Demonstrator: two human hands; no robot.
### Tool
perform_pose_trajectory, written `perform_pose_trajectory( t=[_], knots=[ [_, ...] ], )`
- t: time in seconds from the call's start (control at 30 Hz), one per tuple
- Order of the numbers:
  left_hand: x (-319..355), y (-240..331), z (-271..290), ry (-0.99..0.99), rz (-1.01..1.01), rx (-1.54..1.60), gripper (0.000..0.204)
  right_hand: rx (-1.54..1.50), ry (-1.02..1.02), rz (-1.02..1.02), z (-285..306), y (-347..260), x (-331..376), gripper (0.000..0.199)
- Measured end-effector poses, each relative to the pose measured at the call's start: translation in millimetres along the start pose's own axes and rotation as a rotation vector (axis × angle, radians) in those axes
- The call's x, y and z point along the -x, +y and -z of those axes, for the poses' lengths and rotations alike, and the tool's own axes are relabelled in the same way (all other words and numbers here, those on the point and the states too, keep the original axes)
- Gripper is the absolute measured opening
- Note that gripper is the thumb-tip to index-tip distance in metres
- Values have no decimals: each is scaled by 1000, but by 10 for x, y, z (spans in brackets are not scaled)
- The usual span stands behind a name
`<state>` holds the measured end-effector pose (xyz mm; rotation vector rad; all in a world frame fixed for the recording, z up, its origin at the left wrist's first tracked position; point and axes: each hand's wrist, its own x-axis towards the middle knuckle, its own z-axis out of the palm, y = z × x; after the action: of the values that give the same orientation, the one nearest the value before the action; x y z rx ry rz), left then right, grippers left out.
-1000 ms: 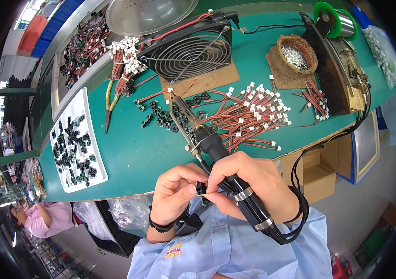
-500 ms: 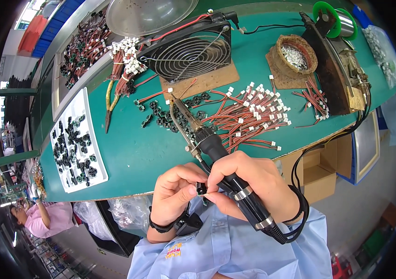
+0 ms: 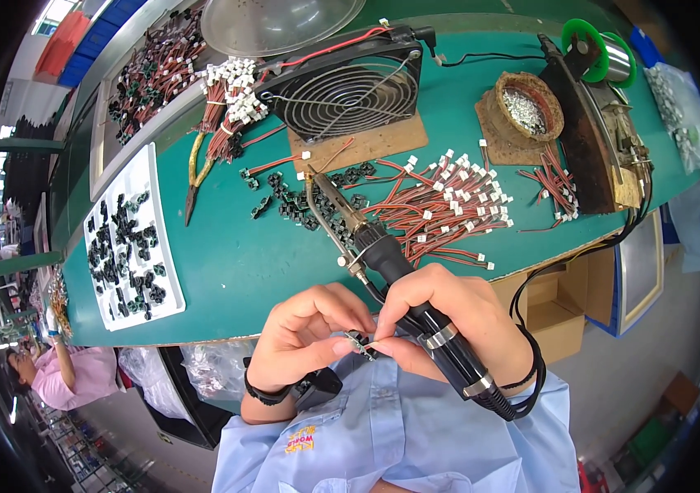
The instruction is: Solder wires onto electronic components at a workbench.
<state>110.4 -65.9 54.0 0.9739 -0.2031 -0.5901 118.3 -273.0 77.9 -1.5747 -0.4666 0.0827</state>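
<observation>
Close to my shirt front, a small black-and-green circuit part [image 3: 360, 342] sits between the thumb and fingers of my left hand [image 3: 300, 333]. My right hand [image 3: 475, 329] is closed round a black soldering iron [image 3: 387, 259], whose thin side tube runs along it to the tip. That hand's thumb and fingertip also meet at the part's right side; whether they pinch something there is hard to see. The iron's tip points away from me, over a heap of similar black-and-green parts [image 3: 291, 209]. Right of the heap lie many red-and-black wire leads with white connectors [image 3: 457, 214].
A black fan [image 3: 350, 97] stands behind the heap. At left are a white tray [image 3: 170, 296] of parts and yellow-handled pliers [image 3: 192, 197]. A brown round pot [image 3: 557, 119], a dark metal stand [image 3: 584, 156] and a green solder spool [image 3: 582, 39] stand at right.
The small part has turned between my fingers, so its green side and edge now show. My hands stay close together, and the view has shifted slightly.
</observation>
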Motion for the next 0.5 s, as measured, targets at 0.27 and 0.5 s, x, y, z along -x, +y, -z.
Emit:
perform_pose_trajectory(
  t=[0.27,0.5],
  knots=[
    [-19,-75,-27,29,-43,-52,16,104,40,-41,20,-28,57,38],
    [33,-160,18,153,-111,-56,16,586,270,31,328,54,388,40]
  ],
)
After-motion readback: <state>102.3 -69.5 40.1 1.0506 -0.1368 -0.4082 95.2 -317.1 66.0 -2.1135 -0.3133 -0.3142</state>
